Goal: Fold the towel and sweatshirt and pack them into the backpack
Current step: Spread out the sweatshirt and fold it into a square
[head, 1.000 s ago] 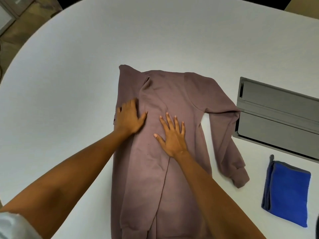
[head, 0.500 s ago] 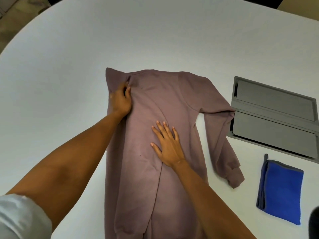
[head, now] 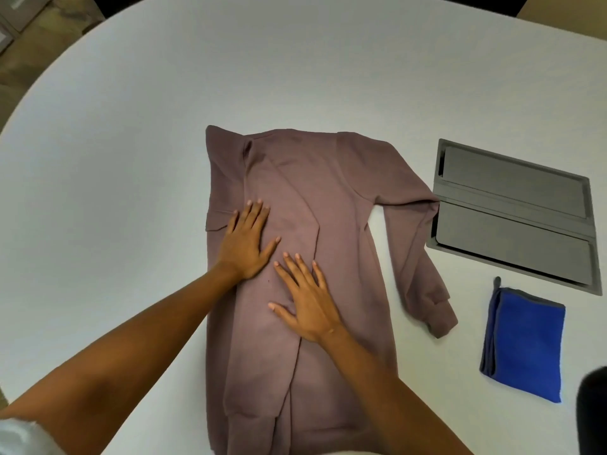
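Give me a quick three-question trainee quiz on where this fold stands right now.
1. True or false: both sleeves of the mauve sweatshirt are folded over its body.
2. The folded blue towel lies: A) on the sweatshirt B) on the white table, apart from it C) in a hand.
3. What are the left hand and right hand doing?

Key: 1 false, one sleeve lies out sideways. 2 B. 3 Both press flat on the sweatshirt.

one sweatshirt (head: 328, 224), one towel (head: 528, 346), two hands (head: 246, 247)
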